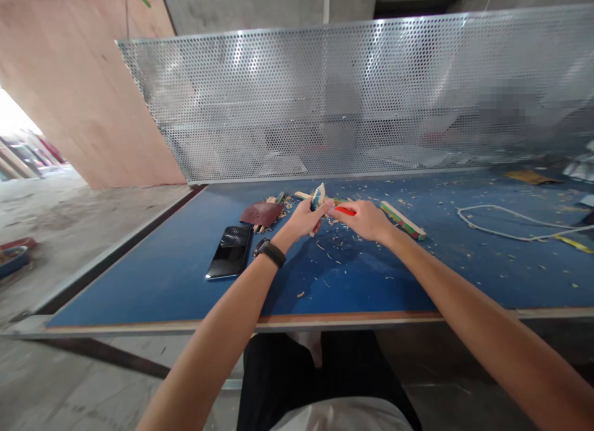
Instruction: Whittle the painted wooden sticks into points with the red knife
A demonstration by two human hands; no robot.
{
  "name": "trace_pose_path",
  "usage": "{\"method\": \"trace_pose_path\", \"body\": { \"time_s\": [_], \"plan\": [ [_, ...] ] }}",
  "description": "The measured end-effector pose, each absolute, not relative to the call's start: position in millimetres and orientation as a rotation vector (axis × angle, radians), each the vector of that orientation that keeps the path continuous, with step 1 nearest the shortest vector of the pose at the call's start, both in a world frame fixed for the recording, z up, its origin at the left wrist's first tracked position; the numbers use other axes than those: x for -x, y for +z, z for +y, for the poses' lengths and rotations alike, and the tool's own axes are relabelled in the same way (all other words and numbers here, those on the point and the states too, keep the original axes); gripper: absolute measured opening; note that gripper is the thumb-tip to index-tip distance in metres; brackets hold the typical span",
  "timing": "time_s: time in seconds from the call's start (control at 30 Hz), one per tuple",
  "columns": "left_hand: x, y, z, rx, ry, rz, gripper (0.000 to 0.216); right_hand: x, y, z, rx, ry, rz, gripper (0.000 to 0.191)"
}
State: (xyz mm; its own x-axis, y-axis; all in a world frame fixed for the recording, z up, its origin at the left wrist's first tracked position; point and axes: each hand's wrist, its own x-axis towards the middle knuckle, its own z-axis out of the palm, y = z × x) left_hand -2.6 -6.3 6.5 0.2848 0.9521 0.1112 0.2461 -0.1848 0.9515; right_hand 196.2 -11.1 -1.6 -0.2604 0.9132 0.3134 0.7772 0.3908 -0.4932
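Note:
Above the blue tabletop, my left hand is closed around a carved piece of wood, whose pale, blue-marked tip points up past the fingers. My right hand grips a red-handled knife close against the wood's right side. Its blade is too small and covered to make out. Both hands meet near the middle of the table. Curled wood shavings lie scattered under and around them. Just right of my right hand rests a wooden strip with green and red sides.
Left of my hands lie a black phone and a brown sandpaper sheet over wood bits. A white cord loops at the right. A perforated metal panel rises along the back of the blue table.

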Motion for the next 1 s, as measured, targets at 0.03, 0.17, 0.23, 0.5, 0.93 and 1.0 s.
{"method": "trace_pose_path", "body": {
  "time_s": [0.03, 0.17, 0.23, 0.5, 0.93, 1.0],
  "plan": [
    [3, 7, -7, -1.649, 0.964, 1.122, 0.033, -196, -1, -11, 1.440, 0.325, -2.106, 0.073],
    [3, 9, -9, -1.678, 0.965, 1.134, 0.035, -196, 1, -14, 1.443, 0.340, -2.099, 0.071],
    [3, 9, -9, -1.685, 0.980, 1.122, 0.035, -195, 1, -15, 1.439, 0.339, -2.093, 0.071],
    [2, 7, -5, -1.655, 1.012, 1.107, 0.034, -191, 0, -16, 1.481, 0.190, -2.077, 0.069],
    [8, 2, 1, -1.711, 0.874, 1.009, 0.030, -206, 2, -13, 1.292, 0.432, -2.174, 0.061],
    [9, 0, 1, -1.740, 0.882, 1.003, 0.028, -209, 3, -14, 1.260, 0.425, -2.187, 0.055]
  ]
}}
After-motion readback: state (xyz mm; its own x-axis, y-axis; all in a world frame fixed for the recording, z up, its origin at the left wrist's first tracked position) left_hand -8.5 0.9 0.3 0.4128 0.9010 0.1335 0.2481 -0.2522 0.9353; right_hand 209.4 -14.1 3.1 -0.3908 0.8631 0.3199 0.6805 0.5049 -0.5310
